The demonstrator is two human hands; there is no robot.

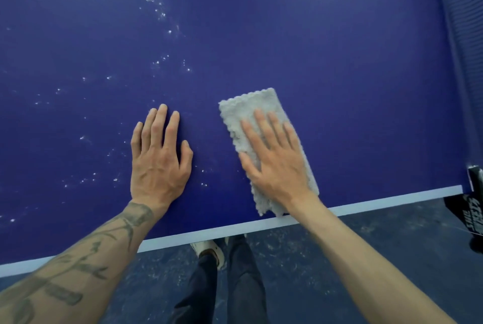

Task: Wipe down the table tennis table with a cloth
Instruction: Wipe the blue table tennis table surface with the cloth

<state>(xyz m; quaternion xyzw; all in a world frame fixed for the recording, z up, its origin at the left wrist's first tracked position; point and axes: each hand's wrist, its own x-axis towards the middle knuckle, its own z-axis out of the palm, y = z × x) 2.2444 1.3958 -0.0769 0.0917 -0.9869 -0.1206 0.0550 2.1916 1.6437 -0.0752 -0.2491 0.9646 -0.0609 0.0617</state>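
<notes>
Right hand (274, 164), fingers straight, presses folded grey fluffy cloth (243, 112) near the dark blue table's (339, 62) white-striped edge; left hand (159, 159) flat, fingers spread, on bare tabletop.

A: Below the black clamp (474, 180)?
B: Dark mottled floor (339, 258), scuffed with pale marks, spreading leftward.
A: Above the clamp?
B: Ribbed dark net (461, 10), running up to the top edge. Soft, even light.
</notes>
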